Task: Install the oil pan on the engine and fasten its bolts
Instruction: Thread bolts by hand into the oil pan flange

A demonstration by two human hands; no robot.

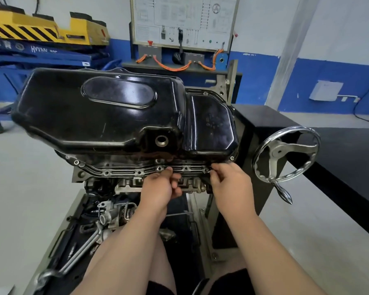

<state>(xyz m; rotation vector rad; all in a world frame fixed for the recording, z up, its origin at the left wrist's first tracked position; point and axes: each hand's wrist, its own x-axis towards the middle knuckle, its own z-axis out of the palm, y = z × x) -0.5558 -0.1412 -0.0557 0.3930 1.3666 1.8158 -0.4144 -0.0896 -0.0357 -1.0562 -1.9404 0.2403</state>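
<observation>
With the oil pan (107, 111) seated on the engine (132, 186), the bolt (208, 171) pinched in the grip of the right hand (228, 184) could be cross-threaded if the pan is nudged, while the grip of the left hand (160, 185) cannot be judged.

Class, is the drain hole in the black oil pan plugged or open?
Open: the round threaded drain hole in the glossy black metal oil pan shows bare threads, no plug.

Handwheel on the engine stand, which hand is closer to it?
Right. The right hand pinches a bolt at the rim of the oil pan, just left of the handwheel. The left hand is farther left along that rim, below the drain hole.
</observation>
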